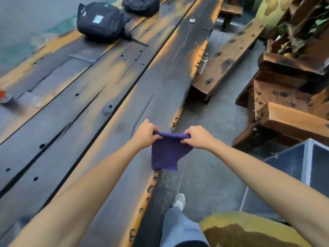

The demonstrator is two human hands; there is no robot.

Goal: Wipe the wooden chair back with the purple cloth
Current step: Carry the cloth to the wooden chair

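A purple cloth hangs in the air over the right edge of a long dark wooden table. My left hand pinches its top left corner and my right hand pinches its top right corner, so the upper edge is stretched between them. The cloth droops below both hands. Heavy wooden chairs with thick brown slabs stand to the right of the aisle, well apart from both hands. A long wooden bench runs beside the table further ahead.
Two black bags lie on the table at the far end. A small white round object sits on the far plank, a white cylinder on the bench. A glass-sided box stands at right. My leg and shoe are on the grey floor.
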